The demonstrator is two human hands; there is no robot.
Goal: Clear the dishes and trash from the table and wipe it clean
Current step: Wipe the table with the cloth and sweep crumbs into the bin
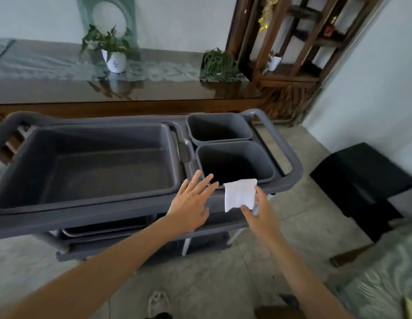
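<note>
A grey plastic cart [108, 217] with rounded rails fills the middle of the view. At its 9 o'clock side sits a wide, shallow rectangular tub [97, 166], smooth-walled and matte with a dull floor. Over the tub's near right corner, the left hand [191, 201] is spread flat, fingers straight and fanned toward 1 o'clock; whether it touches the rail I cannot tell. At 3 o'clock from that hand a small white cloth [240, 194], soft and lightly creased, roughly square, drapes over the cart's near rail just below the near bin [235, 162]. The right hand [260, 210] is at the cloth's lower right edge, thumb and fingers loosely extended at its corner; a firm pinch cannot be confirmed. Beyond the near bin, at 12 o'clock, stands a second square bin [220, 130], both deep, dark and slick-sided.

Behind the cart runs a long glossy dark wooden table [154, 88], reflective, carrying a white pot with a leafy plant [114, 51] and a low green plant [220, 63]. At 1 o'clock rises a dark wooden shelf [299, 38]. A black boxy stool [361, 180] stands at 3 o'clock on the mottled pale stone floor [223, 284].
</note>
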